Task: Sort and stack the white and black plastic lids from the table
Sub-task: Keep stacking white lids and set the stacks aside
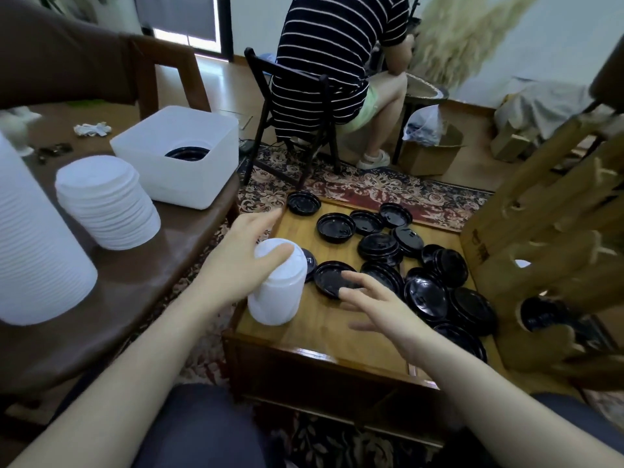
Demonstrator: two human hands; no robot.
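Left fingers (270,255) wrap a white lid stack (277,282), right fingers (354,292) spread over black lids (425,265); white tub (179,177) holds black lids

person in striped shirt (334,59) seated, back turned, on dark chair (290,106) | patterned rug (378,187) beneath | open cardboard box (429,153) beside chair | crumpled tissue (92,129) on brown table (162,258) | pampas grass (462,35) at rear
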